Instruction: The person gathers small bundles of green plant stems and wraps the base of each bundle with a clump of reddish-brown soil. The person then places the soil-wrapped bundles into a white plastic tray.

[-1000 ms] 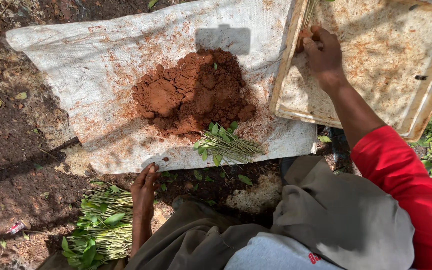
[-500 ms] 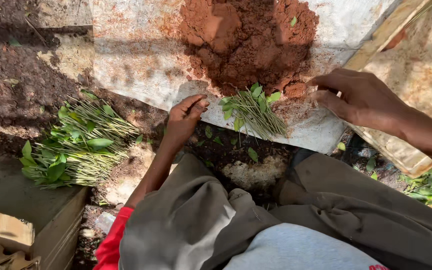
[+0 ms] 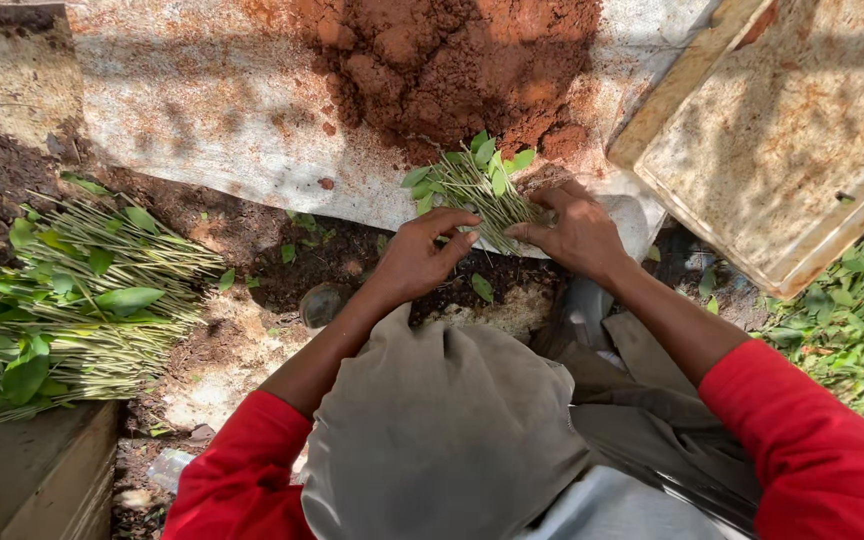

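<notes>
Both hands, left hand [image 3: 420, 258] and right hand [image 3: 577, 232], pinched the small cuttings bundle [image 3: 477, 188] at the white sheet's [image 3: 202, 130] near edge, below the red soil pile [image 3: 452, 60].

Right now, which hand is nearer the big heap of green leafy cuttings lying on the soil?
Left. The left hand lies between that heap of green leafy cuttings and the right hand, which is farther away.

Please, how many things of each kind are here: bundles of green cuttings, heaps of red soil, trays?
Bundles of green cuttings: 2, small bundle and large bundle
Heaps of red soil: 1
Trays: 1
Total: 4
</notes>
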